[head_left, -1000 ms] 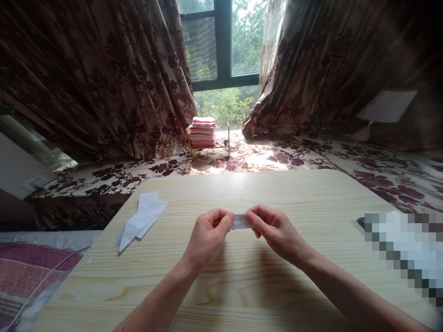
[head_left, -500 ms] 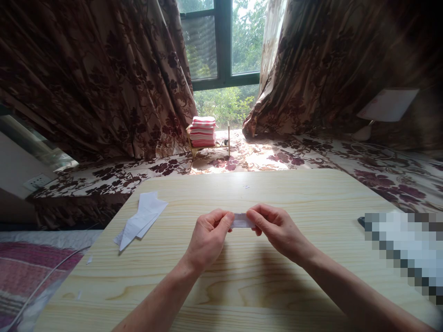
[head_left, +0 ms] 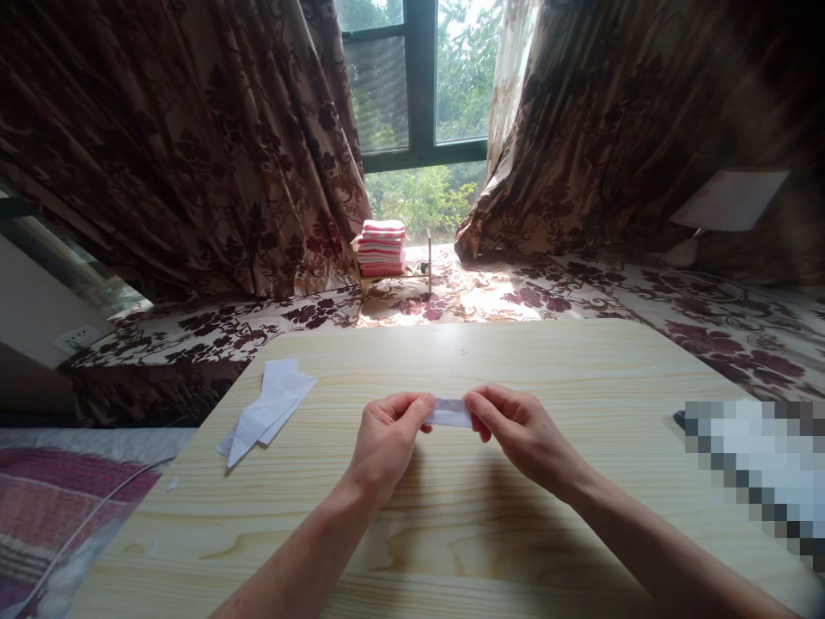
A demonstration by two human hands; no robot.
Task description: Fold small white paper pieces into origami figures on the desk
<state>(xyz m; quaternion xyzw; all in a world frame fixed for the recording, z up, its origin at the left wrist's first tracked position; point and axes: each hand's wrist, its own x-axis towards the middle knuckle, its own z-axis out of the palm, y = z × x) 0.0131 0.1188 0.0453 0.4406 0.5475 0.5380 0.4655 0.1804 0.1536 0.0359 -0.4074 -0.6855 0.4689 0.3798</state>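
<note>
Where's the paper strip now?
Head view, just right of centre: the paper strip is pinched between the left hand and right hand, over the table.

A paper strip [head_left: 450, 413] is held between the left hand [head_left: 390, 438] and the right hand [head_left: 519, 421] over the table [head_left: 612, 370]. Paper pieces [head_left: 271, 404] are laid on its left side, an obscured object [head_left: 766, 473] on its right. Behind it, cloths [head_left: 380, 249] are stacked on a rack [head_left: 430, 266] before the window [head_left: 422, 153], a lamp [head_left: 731, 199] being set farther right.

The left grip [head_left: 390, 434], right grip [head_left: 519, 430] and paper strip [head_left: 449, 413] between them barred the middle of the bench [head_left: 580, 365]. From there, paper sheets [head_left: 274, 404] blocked nine o'clock and a pixelated object [head_left: 760, 464] three, while passage lay open toward two.
</note>
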